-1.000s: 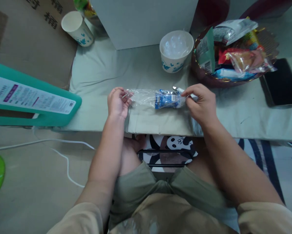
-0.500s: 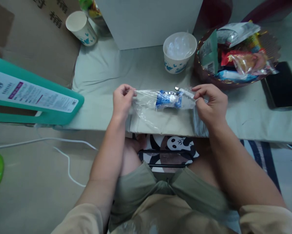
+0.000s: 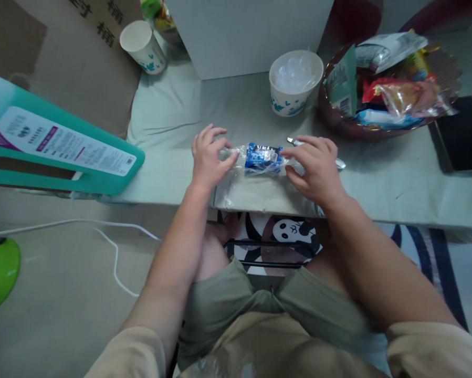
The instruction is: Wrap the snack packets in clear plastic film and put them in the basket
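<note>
A small blue packet, loosely wrapped in clear plastic film, lies on the cloth-covered table between my hands. My left hand is at the packet's left end, fingers spread and thumb tip against the film. From the other side my right hand reaches over the right end; its index fingertip touches the packet and the thumb rests on the film, with a gap between them. A slim metallic tool lies partly under my right hand, its tip showing beyond the fingers; its kind is hidden.
A paper cup holding clear plastic stands behind the packet. To its right are a bowl of packaged snacks and a black phone. At left stand a green jug, another paper cup and a cardboard box.
My hands have come closer together and the stretched film has slackened around the packet. The packet has moved slightly left and lies lower on the table; my fingers have spread.
</note>
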`<action>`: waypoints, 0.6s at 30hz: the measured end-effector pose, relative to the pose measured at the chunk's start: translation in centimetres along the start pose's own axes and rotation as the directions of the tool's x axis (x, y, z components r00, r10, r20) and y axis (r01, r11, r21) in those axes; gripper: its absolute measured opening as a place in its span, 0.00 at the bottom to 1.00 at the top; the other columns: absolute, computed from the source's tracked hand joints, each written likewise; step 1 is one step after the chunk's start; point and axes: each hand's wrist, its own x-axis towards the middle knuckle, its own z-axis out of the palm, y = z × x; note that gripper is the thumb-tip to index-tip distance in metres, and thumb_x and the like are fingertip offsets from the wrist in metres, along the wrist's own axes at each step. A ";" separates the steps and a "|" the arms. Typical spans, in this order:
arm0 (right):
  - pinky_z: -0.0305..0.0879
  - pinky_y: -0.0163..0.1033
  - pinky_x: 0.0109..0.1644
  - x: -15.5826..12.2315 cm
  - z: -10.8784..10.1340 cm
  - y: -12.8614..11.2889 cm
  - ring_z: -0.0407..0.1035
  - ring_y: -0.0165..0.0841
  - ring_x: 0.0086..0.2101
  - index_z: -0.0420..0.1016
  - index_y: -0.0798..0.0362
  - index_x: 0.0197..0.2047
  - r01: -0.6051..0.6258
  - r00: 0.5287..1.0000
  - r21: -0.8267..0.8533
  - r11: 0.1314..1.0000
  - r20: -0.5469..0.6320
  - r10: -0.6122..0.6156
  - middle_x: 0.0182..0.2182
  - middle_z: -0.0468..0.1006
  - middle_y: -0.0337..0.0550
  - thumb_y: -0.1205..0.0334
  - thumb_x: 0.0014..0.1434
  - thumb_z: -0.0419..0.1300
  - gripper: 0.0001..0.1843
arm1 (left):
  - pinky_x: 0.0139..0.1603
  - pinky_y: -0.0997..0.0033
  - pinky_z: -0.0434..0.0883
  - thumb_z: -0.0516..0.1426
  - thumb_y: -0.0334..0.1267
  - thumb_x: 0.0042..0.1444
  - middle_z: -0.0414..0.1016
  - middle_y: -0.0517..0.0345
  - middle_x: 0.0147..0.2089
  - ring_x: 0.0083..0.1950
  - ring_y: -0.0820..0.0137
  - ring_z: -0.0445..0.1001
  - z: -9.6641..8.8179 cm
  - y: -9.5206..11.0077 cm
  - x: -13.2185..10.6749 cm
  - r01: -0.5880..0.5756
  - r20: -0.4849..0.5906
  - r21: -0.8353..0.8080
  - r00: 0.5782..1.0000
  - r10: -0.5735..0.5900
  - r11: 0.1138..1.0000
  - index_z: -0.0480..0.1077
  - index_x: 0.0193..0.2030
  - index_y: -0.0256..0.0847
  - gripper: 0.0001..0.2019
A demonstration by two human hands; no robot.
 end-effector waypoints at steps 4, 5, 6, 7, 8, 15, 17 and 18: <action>0.65 0.55 0.58 -0.7 -0.8 -1.0 0.73 0.45 0.51 0.77 0.44 0.34 0.099 0.995 0.068 0.993 -0.034 -0.097 0.45 0.80 0.45 0.65 0.60 0.56 0.09 | 0.53 0.61 0.76 0.60 0.52 0.59 0.80 0.55 0.36 0.44 0.64 0.79 -0.7 1.7 0.2 0.175 -0.034 -0.189 0.982 -0.185 0.966 0.67 0.23 0.43 0.19; 0.67 0.54 0.55 -1.0 -1.3 -1.4 0.73 0.44 0.50 0.77 0.45 0.34 0.115 0.993 0.086 0.990 -0.040 -0.112 0.47 0.80 0.45 0.66 0.60 0.56 0.09 | 0.45 0.65 0.76 0.59 0.50 0.60 0.77 0.56 0.30 0.36 0.67 0.77 -0.8 1.9 0.3 0.258 -0.009 -0.259 0.963 -0.269 0.931 0.68 0.22 0.43 0.19; 0.68 0.51 0.53 -1.4 -1.7 -1.7 0.74 0.43 0.49 0.77 0.46 0.33 0.127 0.992 0.103 0.987 -0.017 -0.126 0.47 0.81 0.46 0.67 0.60 0.55 0.10 | 0.36 0.69 0.74 0.58 0.49 0.60 0.74 0.57 0.25 0.30 0.70 0.74 -0.9 2.0 0.3 0.349 0.032 -0.325 0.933 -0.358 0.879 0.68 0.22 0.43 0.19; 0.69 0.48 0.50 -1.8 -2.0 -2.0 0.75 0.41 0.46 0.77 0.46 0.33 0.133 0.990 0.117 0.984 0.038 -0.139 0.47 0.82 0.45 0.67 0.60 0.55 0.11 | 0.28 0.72 0.69 0.58 0.48 0.60 0.72 0.59 0.22 0.24 0.72 0.70 -0.9 2.1 0.3 0.436 0.084 -0.385 0.894 -0.440 0.813 0.68 0.22 0.42 0.18; 0.69 0.45 0.46 -2.1 -2.3 -2.2 0.75 0.39 0.43 0.78 0.46 0.33 0.135 0.981 0.125 0.983 0.123 -0.150 0.45 0.83 0.44 0.67 0.60 0.54 0.12 | 0.22 0.74 0.64 0.58 0.47 0.60 0.71 0.59 0.21 0.21 0.74 0.66 -0.8 2.1 0.4 0.509 0.137 -0.434 0.852 -0.505 0.743 0.68 0.21 0.42 0.18; 0.54 0.40 0.28 -2.1 -1.5 -1.8 0.70 0.38 0.25 0.83 0.44 0.45 0.001 0.853 -0.085 0.996 0.521 0.043 0.23 0.79 0.40 0.59 0.64 0.50 0.19 | 0.14 0.75 0.52 0.58 0.54 0.58 0.78 0.53 0.26 0.17 0.74 0.61 -0.2 1.1 1.3 0.732 0.410 -0.490 0.673 -0.616 0.473 0.72 0.29 0.42 0.17; 0.56 0.41 0.28 -1.8 -1.1 -1.8 0.71 0.39 0.26 0.83 0.45 0.49 -0.041 0.903 -0.137 0.990 0.418 0.096 0.26 0.80 0.42 0.57 0.65 0.51 0.19 | 0.14 0.74 0.51 0.56 0.58 0.58 0.79 0.49 0.28 0.18 0.71 0.66 -0.3 1.1 1.4 0.794 0.556 -0.443 0.608 -0.567 0.417 0.74 0.30 0.41 0.21; 0.60 0.42 0.30 -1.6 -1.0 -1.8 0.74 0.40 0.29 0.82 0.45 0.51 -0.060 0.930 -0.132 0.989 0.354 0.104 0.29 0.81 0.44 0.58 0.64 0.52 0.20 | 0.14 0.73 0.51 0.56 0.60 0.57 0.80 0.47 0.30 0.20 0.70 0.68 -0.4 1.2 1.4 0.806 0.608 -0.438 0.591 -0.530 0.398 0.75 0.31 0.41 0.23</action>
